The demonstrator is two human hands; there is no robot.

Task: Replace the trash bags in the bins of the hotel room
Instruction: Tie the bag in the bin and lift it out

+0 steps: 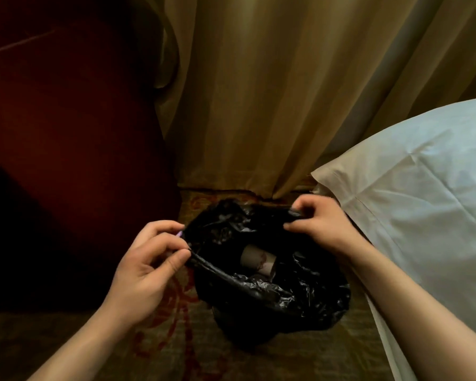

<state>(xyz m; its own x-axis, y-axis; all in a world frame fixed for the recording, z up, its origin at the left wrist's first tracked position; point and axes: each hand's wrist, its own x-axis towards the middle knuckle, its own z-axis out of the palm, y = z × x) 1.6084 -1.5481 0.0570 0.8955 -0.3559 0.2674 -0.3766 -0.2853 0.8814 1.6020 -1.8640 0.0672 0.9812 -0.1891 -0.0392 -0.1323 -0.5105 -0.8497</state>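
A black trash bag (pixel 308 295) lines a small bin that stands on the carpet at the lower middle; the bin itself is almost fully hidden by the bag. Inside lies a cardboard paper roll core (pixel 257 258) among crumpled plastic. My left hand (pixel 146 268) pinches the bag's rim on the left side between thumb and fingers. My right hand (pixel 318 222) grips the bag's rim at the far right edge. The bag's mouth is held open between both hands.
A dark red armchair (pixel 74 149) fills the left side, close to the bin. Tan curtains (pixel 272 92) hang behind it. A bed with a white pillow (pixel 423 182) crowds the right. Patterned carpet (pixel 160 345) lies below.
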